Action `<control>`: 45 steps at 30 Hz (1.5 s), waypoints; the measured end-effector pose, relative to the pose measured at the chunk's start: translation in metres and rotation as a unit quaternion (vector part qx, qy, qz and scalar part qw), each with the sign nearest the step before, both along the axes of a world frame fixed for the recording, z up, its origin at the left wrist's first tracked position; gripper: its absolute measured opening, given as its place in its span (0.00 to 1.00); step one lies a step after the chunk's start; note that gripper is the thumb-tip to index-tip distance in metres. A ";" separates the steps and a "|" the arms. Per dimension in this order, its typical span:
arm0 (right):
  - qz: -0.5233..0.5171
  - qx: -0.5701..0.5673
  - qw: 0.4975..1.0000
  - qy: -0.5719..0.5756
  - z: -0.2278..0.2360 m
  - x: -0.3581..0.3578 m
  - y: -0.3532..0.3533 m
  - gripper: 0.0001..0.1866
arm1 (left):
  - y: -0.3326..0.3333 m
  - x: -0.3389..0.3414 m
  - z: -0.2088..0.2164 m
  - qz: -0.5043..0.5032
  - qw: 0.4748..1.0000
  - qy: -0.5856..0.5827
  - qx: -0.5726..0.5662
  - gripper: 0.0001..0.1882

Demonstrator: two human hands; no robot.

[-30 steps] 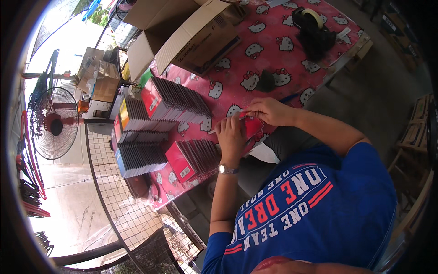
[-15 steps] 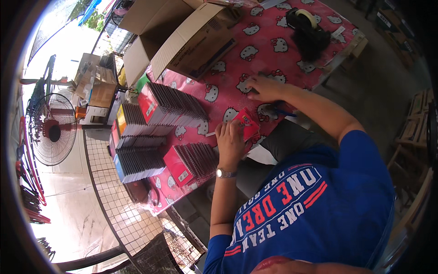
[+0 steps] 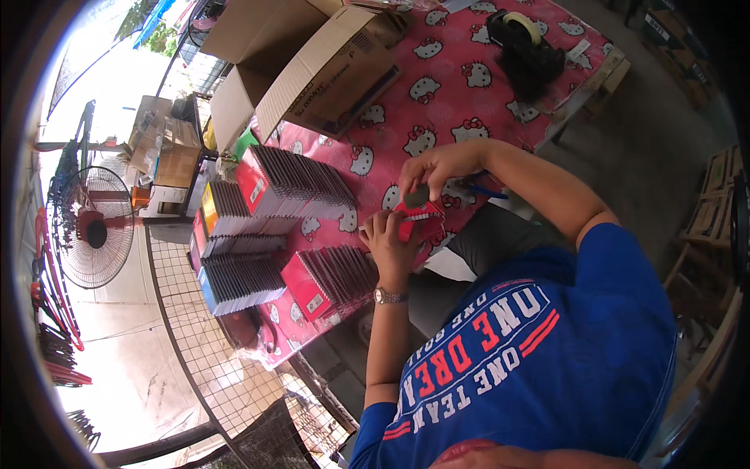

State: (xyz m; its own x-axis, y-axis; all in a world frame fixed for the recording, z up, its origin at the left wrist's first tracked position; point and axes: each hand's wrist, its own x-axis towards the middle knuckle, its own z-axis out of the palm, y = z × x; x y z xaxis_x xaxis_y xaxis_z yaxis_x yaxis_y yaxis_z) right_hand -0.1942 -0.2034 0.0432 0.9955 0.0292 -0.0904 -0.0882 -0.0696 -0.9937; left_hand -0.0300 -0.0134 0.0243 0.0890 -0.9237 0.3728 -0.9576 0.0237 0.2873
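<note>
A small red notebook [image 3: 428, 213] lies near the table's front edge, partly hidden by both hands. My left hand [image 3: 391, 241], with a wristwatch, is closed at its left side with the fingertips on it. Above its far end, my right hand [image 3: 445, 168] pinches a small dark grey-green flat piece [image 3: 417, 197]; its exact kind cannot be made out. A pale strip shows across the cover between my hands. Left of my left hand stands a row of red spiral notebooks [image 3: 312, 288].
More spiral notebook stacks [image 3: 293, 184] stand on the pink patterned tablecloth [image 3: 461, 105] at left, with blue-covered ones [image 3: 242, 277] nearer. An open cardboard box [image 3: 336, 90] sits behind them. A tape dispenser [image 3: 525, 48] is at the far right. A standing fan [image 3: 95, 227] is off the table.
My right hand has moved left and nearer, from the bare tablecloth to the red notebook, and now pinches the dark piece. My left hand stays beside the notebook, fingers shifted slightly.
</note>
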 end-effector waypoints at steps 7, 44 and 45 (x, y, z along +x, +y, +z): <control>0.015 0.307 0.941 -0.145 0.008 0.005 0.009 0.25 | 0.002 0.012 0.004 0.009 0.997 0.054 -0.047 0.19; -0.285 -0.452 0.838 0.110 -0.045 0.009 -0.024 0.27 | 0.000 0.034 0.000 0.024 0.963 0.268 -0.006 0.12; -0.285 -0.481 0.817 0.143 -0.065 -0.007 -0.034 0.31 | -0.001 0.032 0.001 0.034 0.959 0.281 -0.008 0.11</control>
